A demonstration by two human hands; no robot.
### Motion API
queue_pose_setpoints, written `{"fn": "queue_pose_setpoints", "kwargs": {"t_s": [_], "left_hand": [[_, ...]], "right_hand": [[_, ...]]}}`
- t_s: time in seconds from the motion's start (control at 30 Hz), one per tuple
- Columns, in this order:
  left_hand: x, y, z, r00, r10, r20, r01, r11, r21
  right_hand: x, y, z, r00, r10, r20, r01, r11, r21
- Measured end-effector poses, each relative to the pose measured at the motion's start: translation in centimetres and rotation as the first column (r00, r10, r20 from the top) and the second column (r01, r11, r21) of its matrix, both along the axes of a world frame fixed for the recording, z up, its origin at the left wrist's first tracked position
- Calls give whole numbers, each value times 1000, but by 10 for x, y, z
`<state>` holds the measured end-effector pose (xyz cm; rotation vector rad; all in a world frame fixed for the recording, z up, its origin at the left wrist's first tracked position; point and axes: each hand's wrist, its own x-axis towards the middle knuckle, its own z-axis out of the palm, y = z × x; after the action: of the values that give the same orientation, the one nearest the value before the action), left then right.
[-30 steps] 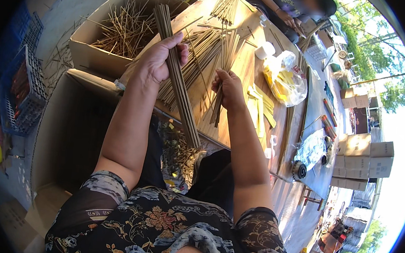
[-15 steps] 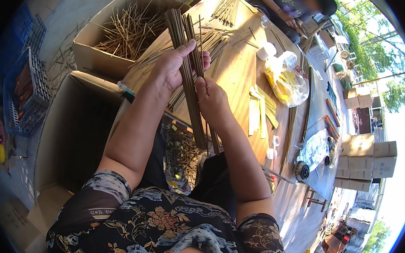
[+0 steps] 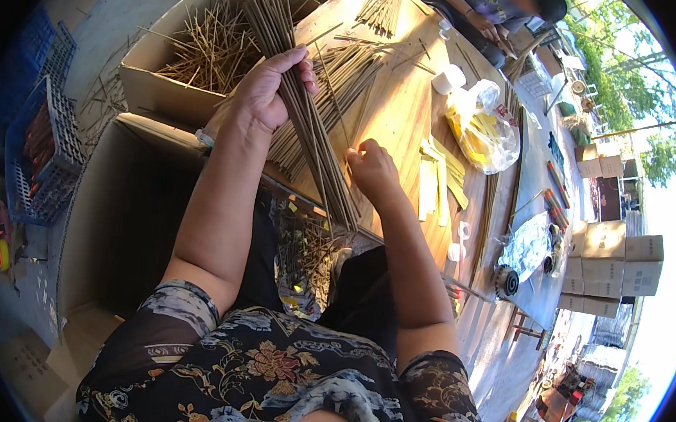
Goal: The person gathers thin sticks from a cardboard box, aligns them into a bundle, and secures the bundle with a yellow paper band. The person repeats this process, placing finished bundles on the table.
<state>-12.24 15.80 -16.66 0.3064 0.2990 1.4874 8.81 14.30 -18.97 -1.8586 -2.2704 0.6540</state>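
Observation:
My left hand (image 3: 272, 89) is closed round a thick bundle of thin brown sticks (image 3: 312, 139), held slanting above the table's near edge. Lower and to the right, my right hand (image 3: 374, 170) is apart from the bundle, its fingers pinched at the lower end of what looks like a single thin stick (image 3: 334, 93). Behind the bundle, a spread of loose sticks (image 3: 355, 75) lies on the wooden table (image 3: 410, 83).
An open cardboard box (image 3: 166, 97) at the far left holds tangled sticks; another open box (image 3: 91, 217) stands nearer. Yellow strips (image 3: 438, 179), a plastic bag (image 3: 481, 131) and a white roll (image 3: 448, 80) lie on the right. Across the table, a person's hand (image 3: 484, 25) is visible.
My left hand has moved left and slightly down with the bundle. My right hand has come away from the bundle, down and to the right.

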Motion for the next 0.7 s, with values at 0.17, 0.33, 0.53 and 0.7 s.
{"fn": "queue_pose_setpoints", "kwargs": {"t_s": [0.17, 0.33, 0.53, 0.7], "left_hand": [[-3, 0, 3, 997, -71, 23, 71, 997, -9], [-16, -2, 6, 999, -13, 32, 12, 999, 34], [-23, -5, 9, 995, -68, 73, 62, 995, 77], [-27, -6, 9, 995, -44, 87, 37, 996, 78]], "right_hand": [[-20, 11, -13, 936, 7, -353, -53, 991, -120], [-30, 2, -3, 978, -19, -208, 17, 1000, -15], [-52, -6, -2, 986, 18, -167, -23, 999, -32], [-61, 1, -9, 991, 69, -112, -73, 997, -31]]}}
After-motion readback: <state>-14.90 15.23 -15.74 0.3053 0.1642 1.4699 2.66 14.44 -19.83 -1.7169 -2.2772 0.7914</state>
